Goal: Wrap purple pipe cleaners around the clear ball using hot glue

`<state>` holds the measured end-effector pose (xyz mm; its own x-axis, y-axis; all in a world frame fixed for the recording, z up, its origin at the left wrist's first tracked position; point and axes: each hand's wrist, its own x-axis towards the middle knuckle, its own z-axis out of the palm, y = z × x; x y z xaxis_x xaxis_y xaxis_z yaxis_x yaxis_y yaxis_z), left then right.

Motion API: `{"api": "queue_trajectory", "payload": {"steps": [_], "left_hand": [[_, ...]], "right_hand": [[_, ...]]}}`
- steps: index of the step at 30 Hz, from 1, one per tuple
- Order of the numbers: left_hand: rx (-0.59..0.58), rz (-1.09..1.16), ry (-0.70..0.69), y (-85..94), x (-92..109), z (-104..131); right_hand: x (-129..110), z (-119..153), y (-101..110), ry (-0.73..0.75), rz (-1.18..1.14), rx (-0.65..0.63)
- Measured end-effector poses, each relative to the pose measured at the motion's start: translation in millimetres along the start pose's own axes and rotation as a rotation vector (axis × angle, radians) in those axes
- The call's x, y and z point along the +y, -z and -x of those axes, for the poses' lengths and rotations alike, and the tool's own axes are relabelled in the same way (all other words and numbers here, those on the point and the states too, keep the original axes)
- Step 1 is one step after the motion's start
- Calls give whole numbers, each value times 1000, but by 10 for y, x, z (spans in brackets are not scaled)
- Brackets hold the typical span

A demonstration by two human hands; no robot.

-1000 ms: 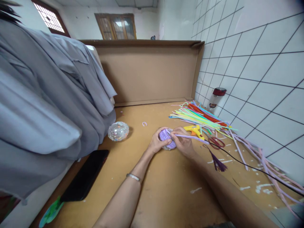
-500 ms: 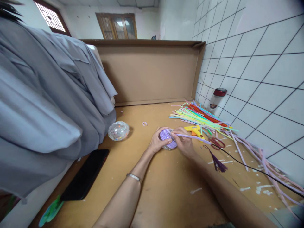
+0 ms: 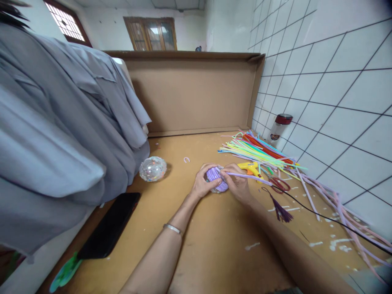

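A small round piece covered in purple pipe cleaner rows (image 3: 213,174) rests at the middle of the table, with a clear edge showing below it. My left hand (image 3: 203,182) is closed round its left side, thumb across the front. My right hand (image 3: 237,184) pinches a purple pipe cleaner (image 3: 255,177) at the right side of the piece; its free end sticks out to the right. A yellow glue gun (image 3: 250,167) lies just beyond my right hand, with red-handled scissors (image 3: 281,185) beside it.
A clear ball (image 3: 153,168) and a black phone (image 3: 109,225) lie at left. Colourful pipe cleaners (image 3: 257,150) are heaped at right near a red-lidded jar (image 3: 279,127). A purple tassel (image 3: 282,210) and a black cord (image 3: 318,213) lie nearer. Cardboard (image 3: 196,94) stands behind.
Almost nothing differs. The purple-covered piece has shifted very slightly within my hands, and both hands keep their grip.
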<state>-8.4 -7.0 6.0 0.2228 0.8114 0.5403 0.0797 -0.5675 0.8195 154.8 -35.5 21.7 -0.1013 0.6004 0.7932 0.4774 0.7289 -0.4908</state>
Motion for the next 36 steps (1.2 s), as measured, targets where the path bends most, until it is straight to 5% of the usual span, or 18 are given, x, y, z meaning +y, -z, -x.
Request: {"api": "queue_trajectory", "payload": {"steps": [36], "left_hand": [[11,17,-97,0,-53,-16]], "right_hand": [[-51,5,10,46,68,-39]]}}
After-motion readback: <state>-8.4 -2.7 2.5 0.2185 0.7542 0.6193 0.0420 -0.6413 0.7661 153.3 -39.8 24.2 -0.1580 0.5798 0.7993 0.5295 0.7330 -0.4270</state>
